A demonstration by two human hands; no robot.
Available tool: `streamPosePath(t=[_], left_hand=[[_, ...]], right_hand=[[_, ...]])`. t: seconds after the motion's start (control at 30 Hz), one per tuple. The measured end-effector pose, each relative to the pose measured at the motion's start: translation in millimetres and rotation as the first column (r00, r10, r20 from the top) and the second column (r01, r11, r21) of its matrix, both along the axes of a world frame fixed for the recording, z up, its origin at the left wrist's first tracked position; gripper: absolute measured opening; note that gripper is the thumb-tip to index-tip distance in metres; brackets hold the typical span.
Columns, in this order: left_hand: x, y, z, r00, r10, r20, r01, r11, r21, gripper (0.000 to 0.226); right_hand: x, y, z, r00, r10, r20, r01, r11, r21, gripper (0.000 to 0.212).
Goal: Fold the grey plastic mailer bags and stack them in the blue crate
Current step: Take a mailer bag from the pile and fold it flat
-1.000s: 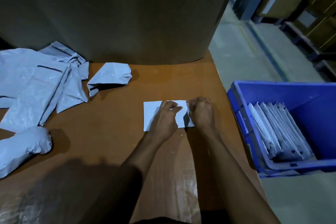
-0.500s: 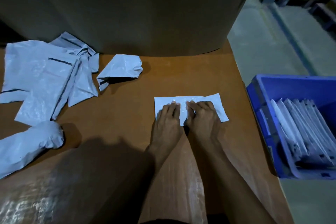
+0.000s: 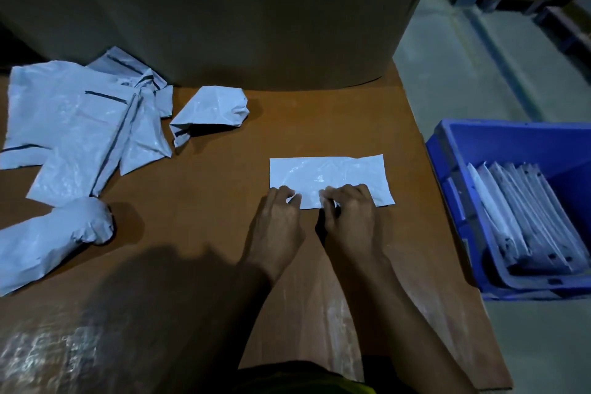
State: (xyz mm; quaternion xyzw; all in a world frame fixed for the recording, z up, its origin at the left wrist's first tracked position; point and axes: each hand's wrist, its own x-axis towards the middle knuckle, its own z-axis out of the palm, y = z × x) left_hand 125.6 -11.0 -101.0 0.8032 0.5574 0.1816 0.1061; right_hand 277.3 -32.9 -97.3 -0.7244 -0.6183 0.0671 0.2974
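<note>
step: mid-fold on mailer [image 3: 329,174]. It lies flat as a long strip on table [image 3: 198,233], toward the right edge.
L hand: left hand [image 3: 276,221] has fingers curled on the strip's near edge, left part. Looks like a pinch; thumb hidden.
R hand: right hand [image 3: 351,221] does the same just beside it, pinching the near edge around mid-strip.
how-to: prob. lift the near edge w/ both hands together, bring it to the far edge, match corners, then press the crease from centre out. Plastic looks slick and springy, so a weak press may pop open.
crate: blue crate [image 3: 511,141] sits off the table on the right. Folded bags [image 3: 524,217] stand in it in a leaning row.
left side: unfolded pile [image 3: 80,125], crumpled bag [image 3: 211,109] and stuffed bag [image 3: 48,240], all well apart from the hands.
behind: big brown roll [image 3: 224,9] at the far edge.
in the way: nothing btw strip and crate; only the crate rim to clear.
</note>
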Motion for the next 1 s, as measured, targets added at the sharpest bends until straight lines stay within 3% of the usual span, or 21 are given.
streamPosePath(t=[0.13,0.23,0.27,0.33,0.4,0.5,0.57,0.63,0.73,0.8,1.0], left_hand=[[4.4,-11.4,-1.3,0.994,-0.068,-0.089,0.077,0.992,0.104,0.051],[-5.6,-6.6,-4.5,0.996,-0.079,-0.039,0.082,0.993,0.08,0.052],[-13.0,-3.0,-7.9,0.996,-0.084,0.023,0.083,0.995,0.059,0.048],[-28.1,5.4,-10.8,0.966,-0.036,0.255,0.051,0.997,-0.05,0.057],[-39.2,11.7,-7.0,0.876,0.127,0.465,-0.026,0.976,-0.216,0.055],[-42.0,22.7,3.4,0.776,0.25,0.579,-0.056,0.942,-0.332,0.052],[-34.9,30.5,10.3,0.779,0.19,0.597,-0.017,0.959,-0.283,0.048],[-21.1,38.1,8.8,0.849,0.006,0.528,0.088,0.984,-0.154,0.042],[2.9,42.8,-5.1,0.971,-0.194,0.141,0.213,0.969,-0.13,0.058],[11.7,41.7,-15.0,0.975,-0.204,-0.091,0.191,0.972,-0.14,0.063],[9.6,44.0,-30.8,0.963,-0.161,-0.214,0.14,0.984,-0.112,0.072]], right_hand=[[4.9,18.2,16.1,0.989,0.111,0.099,-0.097,0.986,-0.135,0.022],[-8.4,26.5,16.6,0.984,0.15,0.1,-0.138,0.984,-0.114,0.018],[-14.0,23.3,10.8,0.981,0.16,0.109,-0.15,0.984,-0.096,0.01],[-22.9,15.9,-3.2,0.982,0.162,0.101,-0.159,0.987,-0.037,0.018],[-22.3,14.4,-8.7,0.978,0.177,0.114,-0.178,0.984,-0.001,0.022],[-11.4,17.2,6.2,0.978,0.208,0.012,-0.207,0.976,-0.062,0.02],[3.5,24.7,15.1,0.974,0.215,-0.067,-0.219,0.974,-0.054,0.022],[21.1,35.9,15.5,0.977,0.211,-0.027,-0.212,0.976,-0.044,0.032],[44.2,47.1,5.1,0.965,0.248,0.088,-0.225,0.952,-0.208,0.056],[54.1,44.3,-3.5,0.949,0.286,0.131,-0.23,0.915,-0.331,0.062],[55.4,34.1,-17.9,0.927,0.279,0.252,-0.177,0.916,-0.361,0.061]])
